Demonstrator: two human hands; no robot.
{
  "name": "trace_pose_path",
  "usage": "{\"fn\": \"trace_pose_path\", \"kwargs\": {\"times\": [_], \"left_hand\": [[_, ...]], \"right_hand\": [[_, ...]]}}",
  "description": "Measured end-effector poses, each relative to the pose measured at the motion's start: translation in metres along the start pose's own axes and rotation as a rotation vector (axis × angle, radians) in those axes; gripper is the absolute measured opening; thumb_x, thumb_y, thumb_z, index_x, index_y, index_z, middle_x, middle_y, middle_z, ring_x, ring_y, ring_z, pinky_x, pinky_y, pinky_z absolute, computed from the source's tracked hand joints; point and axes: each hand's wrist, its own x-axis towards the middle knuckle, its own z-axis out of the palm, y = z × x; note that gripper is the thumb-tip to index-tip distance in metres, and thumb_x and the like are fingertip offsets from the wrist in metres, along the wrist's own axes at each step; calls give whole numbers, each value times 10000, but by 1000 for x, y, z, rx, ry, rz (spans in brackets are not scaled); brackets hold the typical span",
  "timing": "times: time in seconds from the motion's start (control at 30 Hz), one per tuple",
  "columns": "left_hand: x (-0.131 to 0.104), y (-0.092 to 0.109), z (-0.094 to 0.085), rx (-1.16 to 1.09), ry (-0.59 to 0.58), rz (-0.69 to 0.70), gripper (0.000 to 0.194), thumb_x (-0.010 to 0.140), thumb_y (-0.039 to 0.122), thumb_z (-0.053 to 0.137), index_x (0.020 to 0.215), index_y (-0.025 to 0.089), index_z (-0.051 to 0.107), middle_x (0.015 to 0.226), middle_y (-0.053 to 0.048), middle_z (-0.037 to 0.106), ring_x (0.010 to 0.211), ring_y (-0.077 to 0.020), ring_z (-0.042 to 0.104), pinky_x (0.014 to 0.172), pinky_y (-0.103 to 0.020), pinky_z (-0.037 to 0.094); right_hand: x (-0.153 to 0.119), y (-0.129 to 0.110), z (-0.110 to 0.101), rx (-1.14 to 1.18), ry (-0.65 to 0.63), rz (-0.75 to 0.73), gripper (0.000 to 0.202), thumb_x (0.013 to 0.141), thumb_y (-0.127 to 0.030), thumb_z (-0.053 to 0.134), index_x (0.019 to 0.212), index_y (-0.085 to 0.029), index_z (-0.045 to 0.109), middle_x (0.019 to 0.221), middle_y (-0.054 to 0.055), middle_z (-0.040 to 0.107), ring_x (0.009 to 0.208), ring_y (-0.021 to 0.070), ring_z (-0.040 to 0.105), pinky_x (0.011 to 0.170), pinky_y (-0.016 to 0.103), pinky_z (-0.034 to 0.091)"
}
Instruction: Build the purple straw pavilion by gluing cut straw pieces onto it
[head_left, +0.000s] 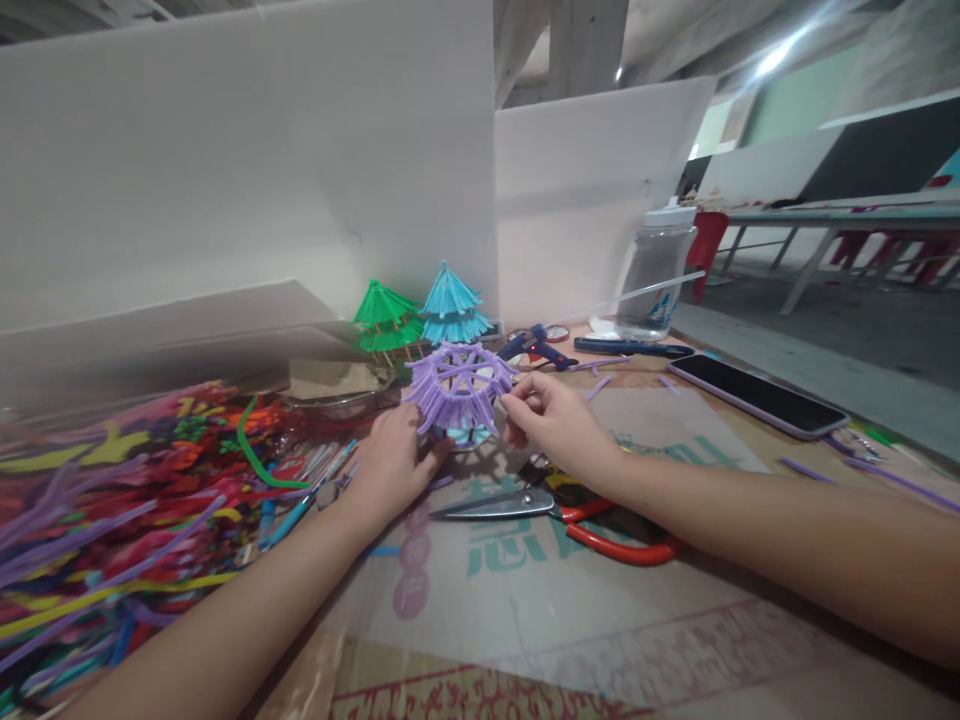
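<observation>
A purple roof-like ring of fuzzy stems (459, 400), with spokes across its open top, stands between my hands on a light blue base. My left hand (396, 455) is at its left side, fingers curled around the lower edge and partly hidden behind it. At the right edge of the ring, my right hand (551, 415) has thumb and index finger pinched together; whatever is between them is too small to tell. Scissors with red handles (525, 503) lie open just in front. Behind the ring are a green tiered roof (388, 318) and a light blue one (452, 305).
Colourful fuzzy stems (112, 500) are heaped at the left. Behind and right are a blue glue gun (541, 348), a dark blue tool (634, 348), a clear bottle (656, 270) and a phone (757, 395). White boards (247, 160) rise at the back.
</observation>
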Motion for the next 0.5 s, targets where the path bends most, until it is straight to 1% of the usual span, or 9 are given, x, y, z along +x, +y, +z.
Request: {"fn": "trace_pose_path", "kwargs": {"times": [0.17,0.33,0.5], "left_hand": [[0,0,0,-6,6,0,403,928,428,533,1256,195,562,1190,-125,632,1183,-318,558,1004,-477,443],[-1,0,1,-8,16,3,429,937,429,516,1282,177,541,1212,-142,624,1195,-328,551,1009,-491,442],[0,-1,1,-15,1,-10,455,928,454,518,1287,175,547,1231,-146,619,1196,-335,553,1011,-499,446]], "right_hand": [[0,0,1,-1,-12,21,170,894,-252,586,755,-215,494,520,-49,642,461,104,598,479,199,479],[1,1,1,-21,-13,26,171,893,-247,586,753,-215,495,523,-47,640,464,103,600,462,187,465],[1,4,0,18,-33,26,175,886,-303,602,779,-227,487,519,-55,623,453,116,586,454,206,469]]}}
